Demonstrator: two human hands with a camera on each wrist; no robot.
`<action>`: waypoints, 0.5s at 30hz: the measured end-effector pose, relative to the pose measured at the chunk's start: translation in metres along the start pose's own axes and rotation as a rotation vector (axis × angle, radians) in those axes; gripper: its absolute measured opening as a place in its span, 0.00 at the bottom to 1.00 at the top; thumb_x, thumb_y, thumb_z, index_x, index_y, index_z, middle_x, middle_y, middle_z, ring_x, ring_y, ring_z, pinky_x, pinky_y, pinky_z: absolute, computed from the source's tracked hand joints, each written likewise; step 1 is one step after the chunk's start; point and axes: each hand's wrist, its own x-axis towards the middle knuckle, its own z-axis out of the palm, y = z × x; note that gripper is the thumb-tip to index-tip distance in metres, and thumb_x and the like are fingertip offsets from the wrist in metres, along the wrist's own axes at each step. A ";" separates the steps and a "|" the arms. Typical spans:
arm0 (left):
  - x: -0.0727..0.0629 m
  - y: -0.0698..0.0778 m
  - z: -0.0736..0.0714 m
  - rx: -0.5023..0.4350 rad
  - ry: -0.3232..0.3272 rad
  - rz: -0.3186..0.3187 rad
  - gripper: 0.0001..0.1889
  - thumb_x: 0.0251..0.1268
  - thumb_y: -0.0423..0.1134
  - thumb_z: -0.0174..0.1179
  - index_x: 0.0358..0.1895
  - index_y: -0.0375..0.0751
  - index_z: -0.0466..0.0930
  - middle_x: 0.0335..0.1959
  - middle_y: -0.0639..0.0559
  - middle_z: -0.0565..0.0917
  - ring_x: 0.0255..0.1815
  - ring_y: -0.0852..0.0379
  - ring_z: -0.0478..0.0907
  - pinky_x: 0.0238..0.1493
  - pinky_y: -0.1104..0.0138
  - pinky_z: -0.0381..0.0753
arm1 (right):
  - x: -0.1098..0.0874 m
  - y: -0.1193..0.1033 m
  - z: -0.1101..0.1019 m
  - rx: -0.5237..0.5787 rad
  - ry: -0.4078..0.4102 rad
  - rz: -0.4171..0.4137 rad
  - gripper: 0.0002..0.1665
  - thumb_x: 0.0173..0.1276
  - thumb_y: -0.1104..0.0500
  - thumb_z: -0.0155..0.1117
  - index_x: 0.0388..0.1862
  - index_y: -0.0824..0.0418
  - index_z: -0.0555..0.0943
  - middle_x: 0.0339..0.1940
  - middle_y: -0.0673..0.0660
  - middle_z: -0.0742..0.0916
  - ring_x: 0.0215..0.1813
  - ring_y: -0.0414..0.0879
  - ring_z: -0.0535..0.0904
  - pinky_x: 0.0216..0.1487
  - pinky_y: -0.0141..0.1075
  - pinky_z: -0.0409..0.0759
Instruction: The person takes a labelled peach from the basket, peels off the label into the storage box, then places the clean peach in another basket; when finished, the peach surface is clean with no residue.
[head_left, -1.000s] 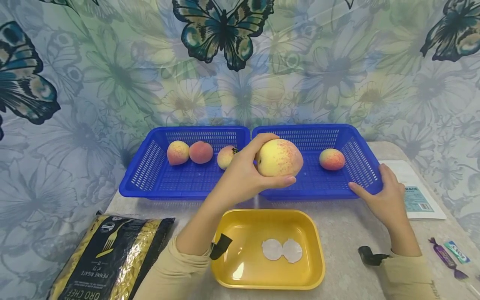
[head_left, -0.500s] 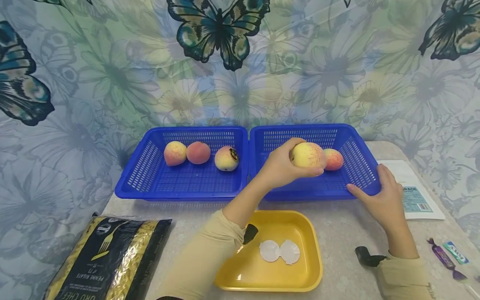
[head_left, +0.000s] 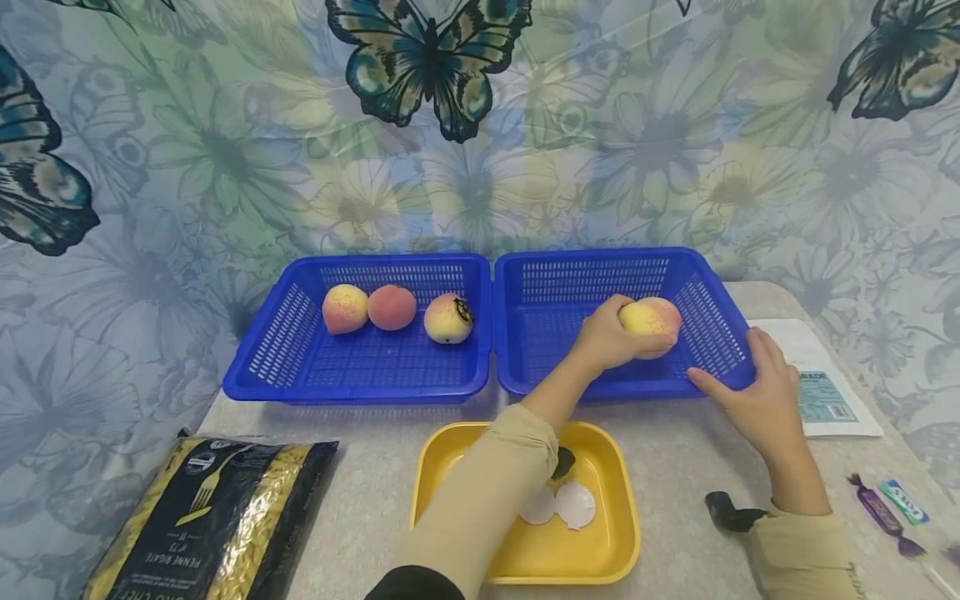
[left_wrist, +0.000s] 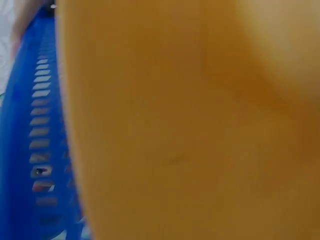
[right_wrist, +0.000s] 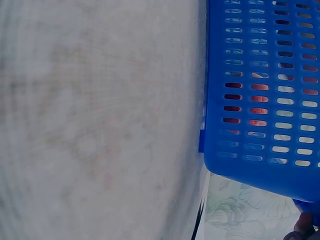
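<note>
1. Here's the left hand [head_left: 609, 335], arm stretched out above the yellow tray [head_left: 603, 562], and it has a firm grasp on a peach [head_left: 651, 317]: thumb along the near side, the other fingers largely hidden behind the fruit.
2. That peach, yellow with a red blush, is held in the right-hand part of the right basket [head_left: 547, 337]; it may be touching the floor of it, but from this angle I can't tell.
3. Over to the right hand [head_left: 767, 400], clasping the near right corner of that same basket, thumb at the near rim, fingers over the side rim.
4. In the right wrist view, a patch of red shows through the basket's slots.
5. Just next door, the left basket [head_left: 318, 371] has three more peaches [head_left: 392, 308] in a row: two snug together on the left, the third apart, nearer the right wall, with a dark, ragged mark [head_left: 462, 311] on it.
6. Down in the tray, two white discs [head_left: 576, 505] lie side by side, one partly covered by the left sleeve [head_left: 487, 492].
7. Out left, a black-and-gold pasta bag [head_left: 213, 517] lies flat on the table [head_left: 367, 533], lettering upside down.
8. Far right, a white packet [head_left: 836, 387] lies beyond the right hand, two wrapped sweets [head_left: 877, 507] nearer in.
9. Behind it all, a butterfly cloth [head_left: 600, 150].
</note>
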 end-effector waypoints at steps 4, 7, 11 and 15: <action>0.007 -0.002 0.012 0.078 -0.018 -0.018 0.38 0.42 0.57 0.78 0.59 0.50 0.76 0.43 0.58 0.84 0.38 0.62 0.77 0.36 0.70 0.78 | 0.000 0.000 0.000 -0.007 -0.009 0.007 0.63 0.61 0.40 0.71 0.80 0.67 0.47 0.80 0.71 0.53 0.69 0.77 0.53 0.61 0.72 0.55; 0.009 -0.003 0.015 0.132 -0.058 -0.009 0.38 0.43 0.56 0.78 0.61 0.49 0.77 0.46 0.57 0.85 0.41 0.61 0.78 0.41 0.70 0.79 | 0.000 0.000 0.000 -0.014 -0.017 0.009 0.63 0.61 0.39 0.71 0.80 0.67 0.47 0.81 0.71 0.52 0.69 0.76 0.53 0.60 0.72 0.56; 0.011 -0.003 0.019 0.261 -0.105 0.006 0.41 0.43 0.57 0.77 0.65 0.52 0.75 0.55 0.56 0.84 0.50 0.59 0.78 0.50 0.68 0.80 | 0.000 0.002 0.001 -0.021 -0.022 0.008 0.63 0.62 0.39 0.70 0.80 0.67 0.46 0.81 0.70 0.51 0.69 0.76 0.52 0.59 0.71 0.56; 0.012 -0.001 0.025 0.372 -0.130 0.014 0.43 0.42 0.60 0.77 0.67 0.55 0.74 0.58 0.58 0.82 0.55 0.59 0.78 0.54 0.68 0.79 | 0.000 0.002 0.002 -0.027 -0.021 0.007 0.64 0.62 0.38 0.70 0.81 0.66 0.46 0.81 0.70 0.51 0.68 0.74 0.53 0.58 0.70 0.57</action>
